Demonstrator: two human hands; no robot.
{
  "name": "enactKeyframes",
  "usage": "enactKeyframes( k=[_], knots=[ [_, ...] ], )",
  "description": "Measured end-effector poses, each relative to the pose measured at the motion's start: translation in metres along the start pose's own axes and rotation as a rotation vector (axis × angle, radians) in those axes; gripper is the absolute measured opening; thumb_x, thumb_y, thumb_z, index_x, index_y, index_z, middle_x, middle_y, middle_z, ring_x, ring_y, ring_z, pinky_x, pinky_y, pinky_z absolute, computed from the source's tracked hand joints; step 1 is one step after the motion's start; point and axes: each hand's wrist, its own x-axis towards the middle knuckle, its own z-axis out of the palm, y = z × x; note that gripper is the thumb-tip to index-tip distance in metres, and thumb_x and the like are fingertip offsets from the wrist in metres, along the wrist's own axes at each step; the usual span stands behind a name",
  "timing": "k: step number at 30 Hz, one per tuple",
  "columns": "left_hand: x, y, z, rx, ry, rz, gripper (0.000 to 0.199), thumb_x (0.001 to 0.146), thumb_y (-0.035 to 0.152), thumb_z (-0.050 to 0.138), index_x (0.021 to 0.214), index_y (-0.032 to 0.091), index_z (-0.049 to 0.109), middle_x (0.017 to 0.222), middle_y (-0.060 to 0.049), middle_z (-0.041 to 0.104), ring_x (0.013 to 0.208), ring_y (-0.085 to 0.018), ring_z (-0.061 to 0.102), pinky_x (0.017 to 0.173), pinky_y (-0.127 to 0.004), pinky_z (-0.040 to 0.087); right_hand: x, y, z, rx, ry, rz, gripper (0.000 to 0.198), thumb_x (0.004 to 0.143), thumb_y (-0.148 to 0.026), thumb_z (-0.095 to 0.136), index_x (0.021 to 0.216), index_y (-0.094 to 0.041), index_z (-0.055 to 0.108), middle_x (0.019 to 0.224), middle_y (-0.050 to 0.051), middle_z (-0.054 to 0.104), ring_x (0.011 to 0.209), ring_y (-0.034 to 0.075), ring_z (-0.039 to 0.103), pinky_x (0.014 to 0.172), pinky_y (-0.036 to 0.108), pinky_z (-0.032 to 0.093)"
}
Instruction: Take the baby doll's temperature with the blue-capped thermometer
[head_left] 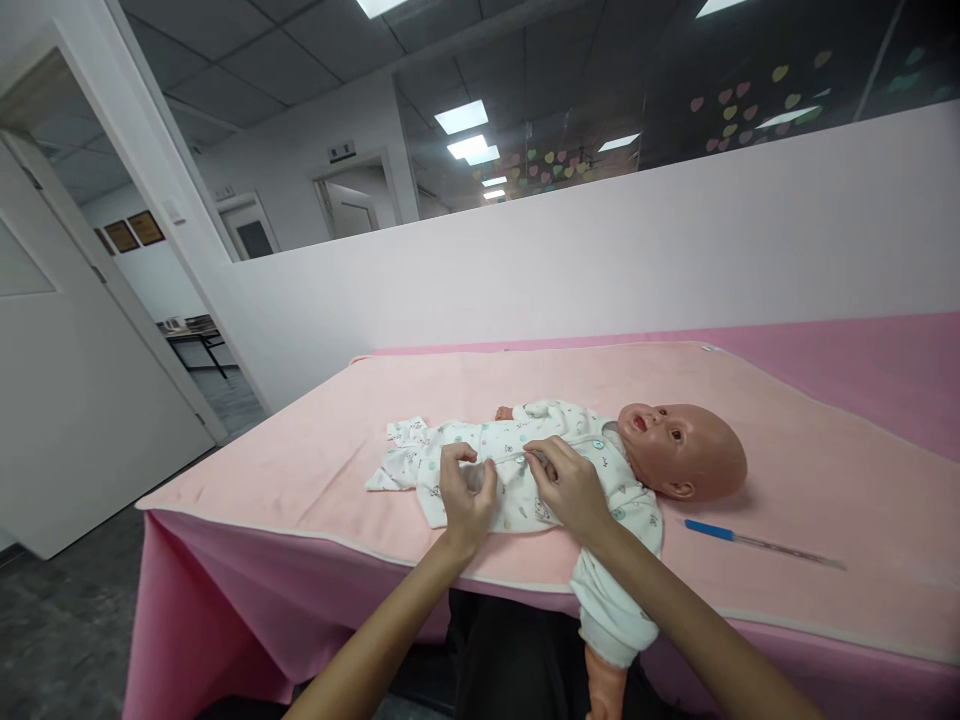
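Note:
A baby doll (682,450) lies on its back with its head to the right, dressed in white printed baby clothes (480,432). My right hand (574,490) is over the doll's chest, its thumb and fingertips pinched on the front edge of the top. Just left of it, my left hand (469,505) rests at the doll's belly, thumb and index finger curved and apart with nothing visible between them. A snap or small button shows on the top near the doll's neck. One doll arm (604,680) hangs over the table's front edge, below my right forearm.
A peach blanket (300,450) covers the table over a pink cloth (217,590). Right of the doll lies a thin clear stick with a blue end (709,529). A white low wall (600,260) stands behind the table, and a door (82,370) is at the left.

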Motion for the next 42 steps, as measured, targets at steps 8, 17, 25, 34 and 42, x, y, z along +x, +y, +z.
enactKeyframes(
  k=[8, 17, 25, 34, 42],
  knots=[
    [0.002, 0.009, 0.004, 0.166, -0.441, 0.147, 0.013, 0.086, 0.019, 0.042, 0.088, 0.021, 0.055, 0.088, -0.002, 0.059, 0.086, -0.017, 0.051, 0.077, -0.032, 0.037, 0.0, 0.0, 0.001, -0.032, -0.043, -0.001, 0.019, 0.086, -0.021, 0.042, 0.085, -0.02, 0.061, 0.074, 0.001, 0.06, 0.056, 0.01, 0.053, 0.054, 0.022, 0.041],
    [0.0, 0.003, 0.003, 0.247, -0.36, 0.052, 0.012, 0.083, 0.029, 0.049, 0.082, 0.019, 0.054, 0.071, -0.001, 0.053, 0.073, -0.017, 0.048, 0.071, -0.032, 0.035, -0.041, -0.008, -0.036, -0.151, 0.191, -0.057, 0.02, 0.085, -0.017, 0.043, 0.095, -0.021, 0.06, 0.096, 0.007, 0.062, 0.085, 0.017, 0.061, 0.07, 0.027, 0.049],
    [0.005, -0.007, 0.004, 0.176, -0.225, -0.018, 0.008, 0.082, 0.024, 0.045, 0.085, 0.02, 0.051, 0.062, 0.002, 0.047, 0.064, -0.015, 0.047, 0.07, -0.032, 0.036, -0.131, 0.063, -0.121, -0.701, 0.163, 0.199, 0.031, 0.082, -0.032, 0.04, 0.096, -0.014, 0.061, 0.099, 0.015, 0.061, 0.097, 0.028, 0.056, 0.086, 0.044, 0.043],
    [0.008, -0.009, 0.007, 0.176, -0.318, 0.06, 0.01, 0.082, 0.023, 0.045, 0.085, 0.02, 0.053, 0.058, 0.003, 0.048, 0.063, -0.017, 0.049, 0.072, -0.034, 0.035, -0.125, 0.115, -0.165, -0.803, -0.132, 0.334, 0.033, 0.078, -0.02, 0.036, 0.098, -0.011, 0.062, 0.098, 0.014, 0.063, 0.09, 0.025, 0.058, 0.076, 0.037, 0.046],
    [0.011, -0.014, 0.006, 0.119, -0.201, -0.041, 0.009, 0.081, 0.025, 0.048, 0.087, 0.021, 0.053, 0.062, 0.003, 0.049, 0.065, -0.017, 0.049, 0.077, -0.036, 0.034, -0.109, 0.105, -0.19, -0.675, -0.247, 0.5, 0.029, 0.08, -0.027, 0.035, 0.077, -0.019, 0.063, 0.081, 0.008, 0.066, 0.077, 0.022, 0.06, 0.067, 0.033, 0.043]
  ],
)
